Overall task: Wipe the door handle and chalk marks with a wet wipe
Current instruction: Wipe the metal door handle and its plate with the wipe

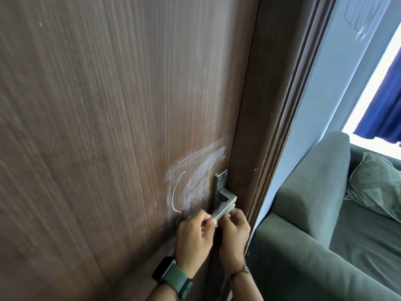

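A square metal door handle sticks out from the brown wooden door near its right edge. White chalk marks curve across the wood just left of and above the handle plate. A small white wet wipe shows behind the lever, mostly hidden by it and my fingers. My left hand pinches at the lever's free end. My right hand is closed under the lever, fingers around the wipe. Both hands touch the handle.
A dark door frame runs along the door's right side. Beyond it stands a green sofa with a patterned cushion. A bright window with a blue curtain is at the far right.
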